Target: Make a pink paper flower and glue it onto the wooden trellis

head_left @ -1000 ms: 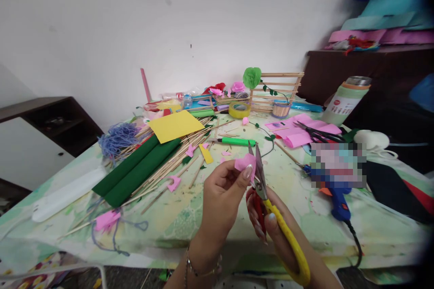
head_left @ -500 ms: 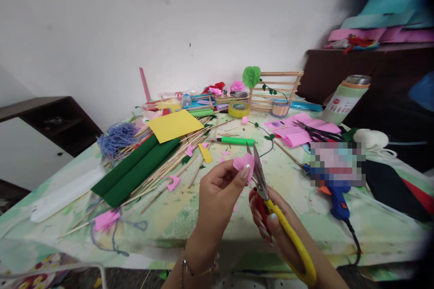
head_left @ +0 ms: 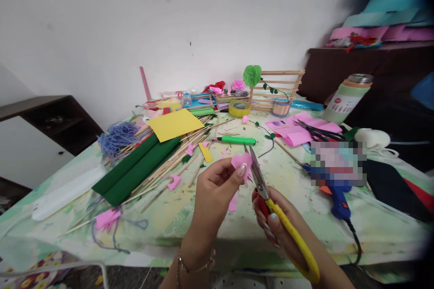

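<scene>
My left hand (head_left: 217, 187) pinches a small pink paper piece (head_left: 241, 160) between thumb and fingers, held above the table's near part. My right hand (head_left: 274, 219) grips yellow-handled scissors (head_left: 271, 205); the blades point up and sit against the right edge of the pink piece. A pink scrap (head_left: 233, 203) shows just below the left hand, over the green patterned table (head_left: 176, 221). A bracelet circles my left wrist.
Green paper rolls (head_left: 135, 169), wooden sticks (head_left: 176, 156), a yellow sheet (head_left: 174, 124), blue yarn (head_left: 117, 137) and pink scraps lie to the left. A green marker (head_left: 237, 140), tape roll (head_left: 239, 109), pink sheets with black scissors (head_left: 315, 133), a blue glue gun (head_left: 337, 201) and a bottle (head_left: 346, 99) sit beyond and right.
Both hands have drifted slightly down and left. The pink piece has turned in my left fingers against the blades, and a pink scrap now shows below the left hand.
</scene>
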A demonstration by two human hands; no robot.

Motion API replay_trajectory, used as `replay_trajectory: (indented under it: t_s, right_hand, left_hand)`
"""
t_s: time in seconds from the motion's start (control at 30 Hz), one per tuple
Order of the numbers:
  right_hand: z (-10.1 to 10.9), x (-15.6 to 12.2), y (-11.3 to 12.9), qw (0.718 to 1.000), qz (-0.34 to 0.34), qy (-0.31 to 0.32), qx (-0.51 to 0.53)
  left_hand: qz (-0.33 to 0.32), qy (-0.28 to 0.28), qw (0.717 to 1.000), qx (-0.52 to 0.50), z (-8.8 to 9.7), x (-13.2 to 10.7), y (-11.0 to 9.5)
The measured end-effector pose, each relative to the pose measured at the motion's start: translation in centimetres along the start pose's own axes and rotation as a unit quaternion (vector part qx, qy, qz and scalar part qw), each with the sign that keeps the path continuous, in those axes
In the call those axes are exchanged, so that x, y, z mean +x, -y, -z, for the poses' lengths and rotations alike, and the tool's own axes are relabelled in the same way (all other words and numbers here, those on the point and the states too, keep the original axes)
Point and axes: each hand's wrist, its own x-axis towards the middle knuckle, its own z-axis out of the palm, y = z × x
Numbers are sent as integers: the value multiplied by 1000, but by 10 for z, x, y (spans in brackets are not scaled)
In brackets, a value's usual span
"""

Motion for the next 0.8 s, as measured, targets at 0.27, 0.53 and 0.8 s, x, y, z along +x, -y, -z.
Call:
replay_trajectory:
  t_s: [0.27, 0.53, 0.8]
  right_hand:
    - [-1, 0, 7, 1000, -10, -8, -4]
    - [4, 0, 3, 1000, -2, 13, -16]
    - [6, 0, 1, 1000, 3, 16, -17]
  left_hand:
    - [-17, 0, 1000, 6, 0, -1, -2]
    - [-19, -3, 999, 32, 3, 1, -1]
    - [-16, -13, 1000, 18, 2, 1, -1]
